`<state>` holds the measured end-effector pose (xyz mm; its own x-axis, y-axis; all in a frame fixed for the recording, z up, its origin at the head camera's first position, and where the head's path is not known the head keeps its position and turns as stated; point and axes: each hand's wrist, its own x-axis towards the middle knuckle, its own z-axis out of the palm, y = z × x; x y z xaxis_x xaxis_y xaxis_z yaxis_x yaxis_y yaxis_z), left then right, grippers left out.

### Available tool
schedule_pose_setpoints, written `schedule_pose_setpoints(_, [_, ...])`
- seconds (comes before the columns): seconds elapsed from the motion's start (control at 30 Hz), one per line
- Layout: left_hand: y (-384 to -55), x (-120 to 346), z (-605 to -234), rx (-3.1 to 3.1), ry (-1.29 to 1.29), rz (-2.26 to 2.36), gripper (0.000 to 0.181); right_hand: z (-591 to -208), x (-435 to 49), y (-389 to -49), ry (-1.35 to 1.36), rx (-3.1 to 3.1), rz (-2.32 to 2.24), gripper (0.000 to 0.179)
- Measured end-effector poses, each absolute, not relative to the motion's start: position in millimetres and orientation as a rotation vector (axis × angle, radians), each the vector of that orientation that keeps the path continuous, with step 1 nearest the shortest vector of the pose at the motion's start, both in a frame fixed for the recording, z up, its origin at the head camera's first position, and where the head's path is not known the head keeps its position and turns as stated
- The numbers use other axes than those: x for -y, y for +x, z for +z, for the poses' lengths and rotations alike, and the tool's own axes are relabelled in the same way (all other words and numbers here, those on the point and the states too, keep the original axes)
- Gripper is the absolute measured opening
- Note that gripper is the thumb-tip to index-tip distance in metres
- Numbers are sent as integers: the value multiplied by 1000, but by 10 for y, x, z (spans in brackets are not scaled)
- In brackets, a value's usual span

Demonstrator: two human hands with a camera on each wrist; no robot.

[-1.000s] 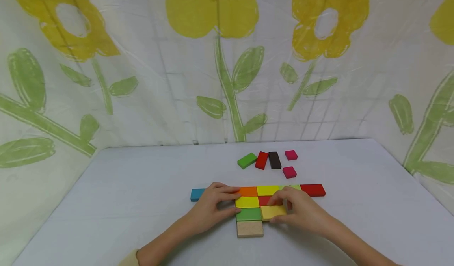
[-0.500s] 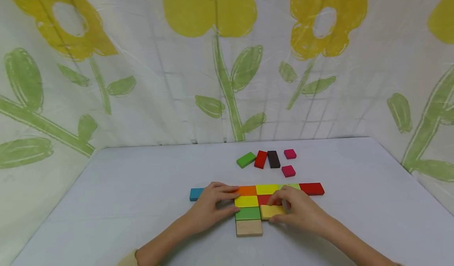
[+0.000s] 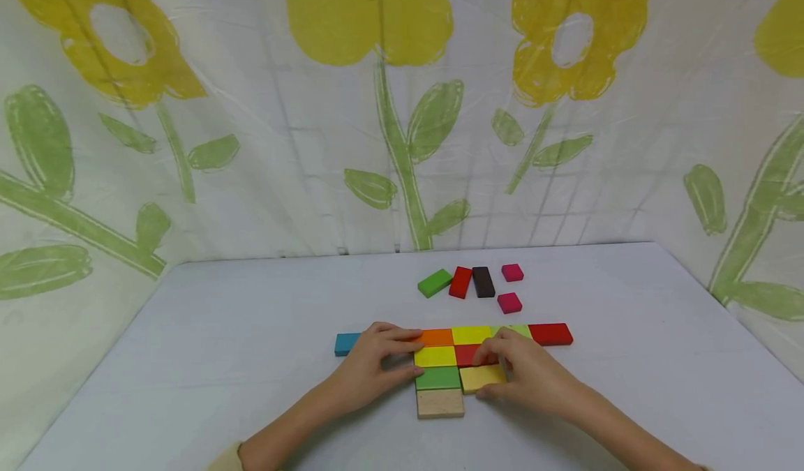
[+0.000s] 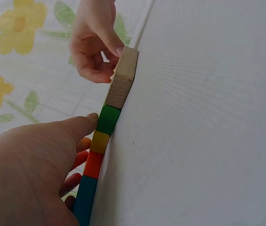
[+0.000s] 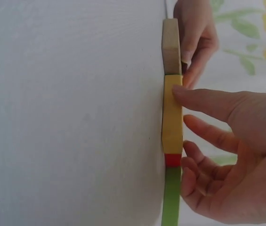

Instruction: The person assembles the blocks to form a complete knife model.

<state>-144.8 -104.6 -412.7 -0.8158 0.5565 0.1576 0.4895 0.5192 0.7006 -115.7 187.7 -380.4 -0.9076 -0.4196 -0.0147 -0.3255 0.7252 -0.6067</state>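
Note:
In the head view my left hand [image 3: 377, 370] rests at the left side of a flat layout of coloured wooden blocks. Its thumb touches the green block [image 3: 437, 378], its fingers reaching toward the yellow block [image 3: 435, 356] and orange block [image 3: 436, 338]. My right hand [image 3: 527, 372] pinches a pale yellow block [image 3: 480, 380] between thumb and fingers, right beside the green one. The right wrist view shows the thumb pressing that pale yellow block [image 5: 173, 117] on its near face. A plain wooden block [image 3: 440, 403] forms the nearest row. A red block [image 3: 466, 354] is partly hidden by my right fingers.
The long top row also has a blue block [image 3: 346, 344], a second yellow block [image 3: 471, 335], a light green block and a dark red block [image 3: 551, 334]. Behind lie loose green [image 3: 435, 283], red [image 3: 460, 282], dark brown [image 3: 484, 282] and two pink blocks [image 3: 509, 303]. A flowered cloth hangs behind.
The pale yellow block has tipped down flatter and shifted slightly toward me, its front face less visible. My left hand stays in place.

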Motion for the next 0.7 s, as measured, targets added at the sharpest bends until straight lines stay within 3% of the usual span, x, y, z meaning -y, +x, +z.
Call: schedule_pose_setpoints(0.7, [-1441, 1036, -4102, -2671, 920, 1174, 40, -3769, -1952, -1178, -477, -2704, -894, 44])
